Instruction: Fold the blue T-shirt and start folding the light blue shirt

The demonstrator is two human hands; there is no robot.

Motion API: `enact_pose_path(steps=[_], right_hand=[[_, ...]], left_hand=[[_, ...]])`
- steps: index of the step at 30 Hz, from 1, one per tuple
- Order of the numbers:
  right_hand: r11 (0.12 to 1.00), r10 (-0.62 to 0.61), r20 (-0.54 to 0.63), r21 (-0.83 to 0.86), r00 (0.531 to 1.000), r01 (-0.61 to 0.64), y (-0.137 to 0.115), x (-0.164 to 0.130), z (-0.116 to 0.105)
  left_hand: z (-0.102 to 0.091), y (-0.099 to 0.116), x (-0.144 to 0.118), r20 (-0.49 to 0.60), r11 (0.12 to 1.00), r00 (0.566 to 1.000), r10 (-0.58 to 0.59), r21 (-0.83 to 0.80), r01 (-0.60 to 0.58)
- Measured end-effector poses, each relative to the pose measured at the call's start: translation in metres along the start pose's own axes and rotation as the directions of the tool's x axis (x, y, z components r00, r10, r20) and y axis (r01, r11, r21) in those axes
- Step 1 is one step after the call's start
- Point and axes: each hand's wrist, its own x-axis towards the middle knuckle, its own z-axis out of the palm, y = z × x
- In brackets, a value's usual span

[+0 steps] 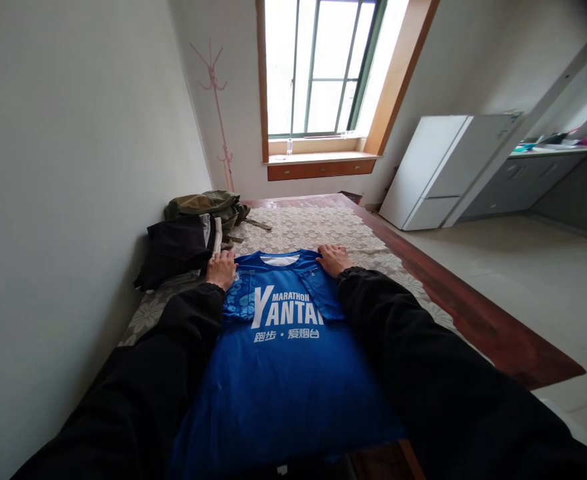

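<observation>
A blue T-shirt (pixel 283 360) lies flat, front up, on the lace-covered worktop (pixel 318 230), its collar pointing toward the window (pixel 318 67). The left hand (pixel 221 269) rests palm down on the shirt's left shoulder, fingers loosely curled, holding nothing visible. The right hand (pixel 333 259) presses flat at the shirt's right shoulder, fingers spread, where the sleeve is folded inward over the chest print. Both arms wear black sleeves. A pile of dark and olive clothes (pixel 188 237) sits just left of the shirt's collar, against the wall. A white refrigerator (pixel 438 170) stands well to the right of the shirt.
</observation>
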Motion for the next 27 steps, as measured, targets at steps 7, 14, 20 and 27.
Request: enact_pose_path(steps=[7, 14, 20, 27], right_hand=[[0.957, -0.268, 0.084, 0.136, 0.960, 0.255, 0.005, -0.074, -0.013], [0.995, -0.100, 0.292, 0.015, 0.951, 0.100, -0.012, -0.124, 0.012], [0.995, -0.095, 0.260, 0.005, 0.961, 0.097, -0.002, -0.123, 0.018], [0.990, -0.136, 0.160, 0.064, 0.978, 0.127, 0.016, -0.136, 0.006]], left_hand=[[0.016, -0.006, -0.057, 0.084, 0.991, 0.990, 0.118, -0.078, -0.111], [0.035, -0.009, -0.095, 0.201, 0.993, 0.973, 0.111, -0.066, -0.100], [0.018, -0.033, -0.093, 0.272, 0.990, 0.953, 0.136, -0.082, -0.118], [0.004, -0.047, -0.121, 0.285, 0.986, 0.947, 0.150, -0.109, -0.124]])
